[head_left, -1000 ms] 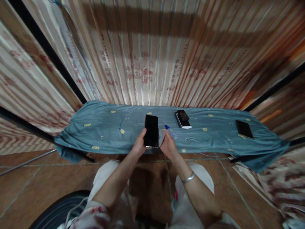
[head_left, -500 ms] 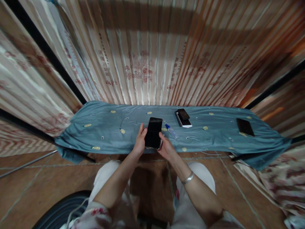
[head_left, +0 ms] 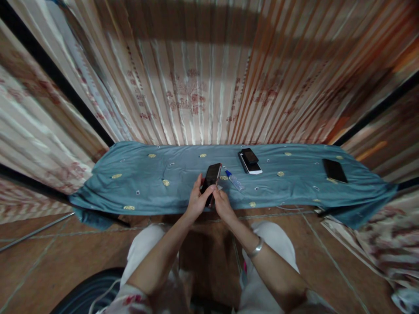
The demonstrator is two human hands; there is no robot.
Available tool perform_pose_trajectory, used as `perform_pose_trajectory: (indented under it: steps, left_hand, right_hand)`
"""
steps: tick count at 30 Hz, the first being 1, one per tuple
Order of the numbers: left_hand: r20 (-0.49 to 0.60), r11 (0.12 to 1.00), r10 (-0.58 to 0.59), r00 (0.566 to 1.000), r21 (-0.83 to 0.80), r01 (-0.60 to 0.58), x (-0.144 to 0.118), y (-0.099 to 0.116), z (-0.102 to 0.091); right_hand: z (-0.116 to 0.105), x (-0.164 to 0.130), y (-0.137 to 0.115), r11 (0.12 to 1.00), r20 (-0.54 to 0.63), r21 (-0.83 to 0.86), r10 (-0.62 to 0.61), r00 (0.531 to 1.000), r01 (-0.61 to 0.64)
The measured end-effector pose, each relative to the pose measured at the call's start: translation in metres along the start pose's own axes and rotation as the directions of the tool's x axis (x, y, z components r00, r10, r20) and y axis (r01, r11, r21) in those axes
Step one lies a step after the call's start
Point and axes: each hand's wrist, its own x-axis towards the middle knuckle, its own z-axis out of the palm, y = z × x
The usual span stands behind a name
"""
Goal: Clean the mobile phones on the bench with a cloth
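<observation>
A dark smartphone [head_left: 212, 175] is held above the front edge of the cloth-covered table, tilted so that its right side edge shows. My left hand [head_left: 197, 201] grips it from the left, thumb laid across the lower screen. At the phone's lower right side, my right hand [head_left: 222, 204] has its fingers closed against the edge; whether a cloth or other small item is between them is hard to make out. Just right of the phone lies a clear bottle with a blue cap [head_left: 234, 179].
A small black phone [head_left: 249, 156] rests on a white-edged phone [head_left: 254, 169]. Farther right lies another dark phone [head_left: 334, 170]. The blue patterned cloth [head_left: 183, 192] covers the narrow table. Dark poles [head_left: 59, 74] and a curtain [head_left: 193, 117] stand around it.
The phone has been turned from face-up to tilted, showing its side edge. My left thumb has come over the screen, and my right hand has shifted down along the phone's side.
</observation>
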Motion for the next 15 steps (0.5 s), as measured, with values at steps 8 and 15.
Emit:
perform_pose_trajectory:
  steps: [8,15]
  left_hand:
    - [-0.018,0.970,-0.135,0.991,-0.208,0.129,0.000,0.009,0.003]
    - [0.146,0.821,-0.313,0.939,-0.455,0.344,0.006,0.012,-0.006]
  right_hand:
    - [0.018,-0.020,0.001,0.960,0.155,-0.189,-0.178,0.972,0.206]
    - [0.021,-0.039,0.001,0.653,0.387,-0.531,-0.379,0.841,0.539]
